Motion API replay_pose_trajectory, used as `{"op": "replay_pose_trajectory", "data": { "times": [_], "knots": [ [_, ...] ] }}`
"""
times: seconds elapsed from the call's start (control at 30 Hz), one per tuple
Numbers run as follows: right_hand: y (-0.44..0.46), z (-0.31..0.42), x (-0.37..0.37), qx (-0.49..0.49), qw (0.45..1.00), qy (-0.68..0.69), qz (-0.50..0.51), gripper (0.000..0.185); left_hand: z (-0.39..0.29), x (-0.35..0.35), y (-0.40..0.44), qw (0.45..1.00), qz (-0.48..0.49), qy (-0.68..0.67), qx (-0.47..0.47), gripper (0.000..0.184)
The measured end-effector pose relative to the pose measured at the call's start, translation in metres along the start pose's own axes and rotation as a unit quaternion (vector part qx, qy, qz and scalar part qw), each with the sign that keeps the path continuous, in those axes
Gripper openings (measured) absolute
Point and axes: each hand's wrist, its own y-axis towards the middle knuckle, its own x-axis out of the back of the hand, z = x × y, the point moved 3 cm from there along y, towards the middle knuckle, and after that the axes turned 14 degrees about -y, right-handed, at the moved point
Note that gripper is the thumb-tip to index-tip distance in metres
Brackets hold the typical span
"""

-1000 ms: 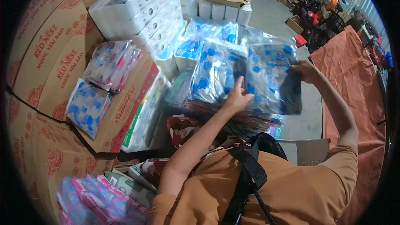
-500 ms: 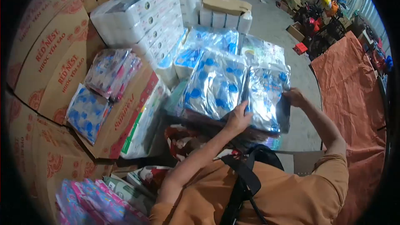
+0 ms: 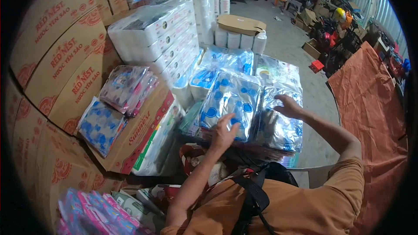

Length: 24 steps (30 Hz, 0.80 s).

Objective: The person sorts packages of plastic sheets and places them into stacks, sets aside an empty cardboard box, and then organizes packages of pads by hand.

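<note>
Two stacks of flat, shiny plastic packets lie side by side in front of me. The left one (image 3: 233, 100) is clear with blue dots; the right one (image 3: 282, 132) is silvery with blue print. My left hand (image 3: 224, 135) is over the lower left part of the dotted stack, fingers apart and holding nothing. Above the silvery stack, my right hand (image 3: 288, 106) has loosely curved, parted fingers and nothing in them. Whether either hand touches the plastic I cannot tell. Behind lie more blue-patterned packs (image 3: 224, 63) and a pale glossy pack (image 3: 278, 70).
Left, a carton (image 3: 141, 126) carries dotted packets (image 3: 102, 124) and pink-edged packets (image 3: 126, 87). Large brown cartons (image 3: 65, 56) and wrapped white packs (image 3: 161, 30) stand higher. Pink-and-blue packs (image 3: 93, 211) lie lower left. An orange tarp (image 3: 365, 135) hangs right.
My right hand has left the right edge of the silvery stack and moved inward above it. My left hand has shifted left onto the dotted stack. The camera view has tilted up slightly.
</note>
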Motion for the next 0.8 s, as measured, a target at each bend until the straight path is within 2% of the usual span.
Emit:
{"op": "replay_pose_trajectory", "data": {
  "times": [0.07,0.1,0.13,0.2,0.37,0.43,0.47,0.5,0.53,0.57,0.6,0.63,0.67,0.7,0.73,0.8],
  "knots": [
    [0.021,0.050,0.004,0.113,0.993,0.017,0.015,0.037,0.008,0.030,-0.001,0.998,-0.055,0.025,0.009,0.037],
    [0.030,0.075,0.004,0.136,0.990,0.015,0.025,0.036,0.012,0.045,-0.003,0.996,-0.081,0.027,0.021,0.037],
    [0.039,0.099,0.002,0.160,0.986,0.013,0.035,0.035,0.018,0.059,-0.005,0.994,-0.096,-0.014,0.051,0.036],
    [0.062,0.144,-0.007,0.277,0.960,0.026,0.037,0.035,0.038,0.085,-0.012,0.987,-0.141,-0.062,0.055,0.036],
    [0.109,0.270,-0.025,0.414,0.910,0.032,0.014,0.033,0.034,0.147,-0.037,0.973,-0.214,-0.016,0.086,0.035],
    [0.129,0.313,-0.041,0.467,0.884,0.016,-0.017,0.031,0.029,0.171,-0.045,0.958,-0.259,-0.083,0.087,0.034],
    [0.140,0.337,-0.048,0.501,0.865,-0.005,-0.038,0.030,0.025,0.184,-0.047,0.960,-0.268,-0.037,0.078,0.031],
    [0.151,0.358,-0.057,0.603,0.788,0.012,-0.124,0.030,0.023,0.195,-0.049,0.954,-0.285,-0.065,0.066,0.029],
    [0.177,0.376,-0.082,0.550,0.828,-0.022,-0.104,0.030,0.007,0.208,-0.051,0.957,-0.274,0.020,0.089,0.030],
    [0.181,0.394,-0.085,0.517,0.849,-0.030,-0.103,0.029,0.010,0.223,-0.054,0.950,-0.294,0.037,0.096,0.031],
    [0.185,0.411,-0.089,0.483,0.869,-0.039,-0.101,0.028,0.016,0.236,-0.056,0.944,-0.311,0.051,0.100,0.031],
    [0.180,0.424,-0.074,0.467,0.877,-0.023,-0.115,0.027,0.020,0.246,-0.060,0.937,-0.329,-0.005,0.113,0.034],
    [0.184,0.435,-0.074,0.481,0.863,-0.007,-0.155,0.028,0.021,0.255,-0.062,0.930,-0.340,-0.065,0.120,0.037],
    [0.190,0.444,-0.074,0.489,0.850,0.006,-0.195,0.029,0.021,0.264,-0.065,0.925,-0.356,-0.061,0.116,0.037],
    [0.197,0.452,-0.076,0.500,0.843,0.007,-0.198,0.029,0.018,0.271,-0.066,0.918,-0.371,-0.091,0.111,0.040],
    [0.211,0.465,-0.078,0.485,0.816,-0.026,-0.313,0.033,0.015,0.285,-0.066,0.907,-0.383,-0.118,0.132,0.045]
  ]
}}
